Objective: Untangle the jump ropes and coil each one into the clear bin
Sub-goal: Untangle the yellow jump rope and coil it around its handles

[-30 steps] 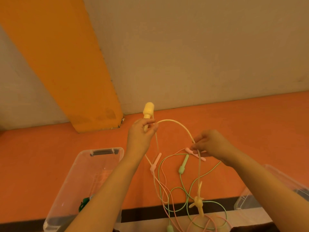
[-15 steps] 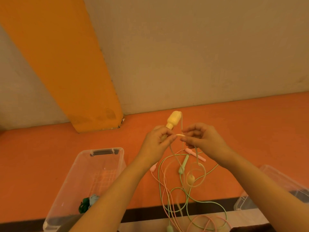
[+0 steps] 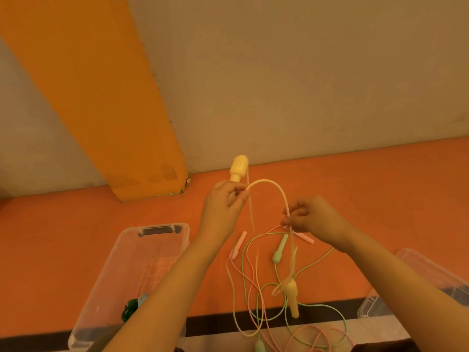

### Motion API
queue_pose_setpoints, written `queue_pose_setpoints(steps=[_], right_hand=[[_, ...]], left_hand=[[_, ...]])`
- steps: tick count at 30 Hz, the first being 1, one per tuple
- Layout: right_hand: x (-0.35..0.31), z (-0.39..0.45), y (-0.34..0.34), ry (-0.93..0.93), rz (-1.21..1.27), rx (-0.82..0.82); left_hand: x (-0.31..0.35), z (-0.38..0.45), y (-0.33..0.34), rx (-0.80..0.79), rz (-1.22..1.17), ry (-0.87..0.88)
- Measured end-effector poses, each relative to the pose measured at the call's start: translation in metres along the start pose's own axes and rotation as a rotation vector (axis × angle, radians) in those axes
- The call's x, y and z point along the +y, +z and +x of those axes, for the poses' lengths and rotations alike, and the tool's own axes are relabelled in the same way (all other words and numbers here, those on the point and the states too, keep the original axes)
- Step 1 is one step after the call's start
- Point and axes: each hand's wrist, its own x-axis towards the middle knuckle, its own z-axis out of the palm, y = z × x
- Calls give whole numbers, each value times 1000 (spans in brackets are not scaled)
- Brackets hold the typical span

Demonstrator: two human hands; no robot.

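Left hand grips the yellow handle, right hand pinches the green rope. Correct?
Not quite. In the head view the right hand pinches the yellow rope, which arcs over from the left hand. The green rope hangs loose below. The left hand does grip the yellow handle.

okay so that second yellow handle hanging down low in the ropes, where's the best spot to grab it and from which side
Probably by the thick bulb end of the dangling yellow plastic jump rope handle, where the yellow cord joins. It hangs narrow end down, clear of the floor, so come from the right with the right hand, since green and pink cords crowd its left side.
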Motion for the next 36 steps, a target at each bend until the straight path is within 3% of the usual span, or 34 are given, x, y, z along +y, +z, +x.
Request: queue_pose_setpoints(steps=[4, 9, 14, 22, 27, 31, 36], right_hand=[[-11, -4, 3, -66, 130, 24], [-16, -8, 8, -141, 188, 35], [-15, -7, 5, -157, 253, 86], [4, -1, 12, -52, -33, -182], [8, 2, 16, 4, 18, -171], [3, 1, 13, -55, 88, -64], [-4, -3, 13, -119, 129, -126]], left_hand=[[1, -4, 7, -166, 39, -58], [3, -11, 15, -311, 48, 55], [7, -16, 19, -267, 45, 92], [18, -14, 9, -79, -182, 89], [7, -6, 4, 7, -86, 102], [-4, -2, 4, -61, 67, 40], [-2, -7, 12, -253, 59, 10]])
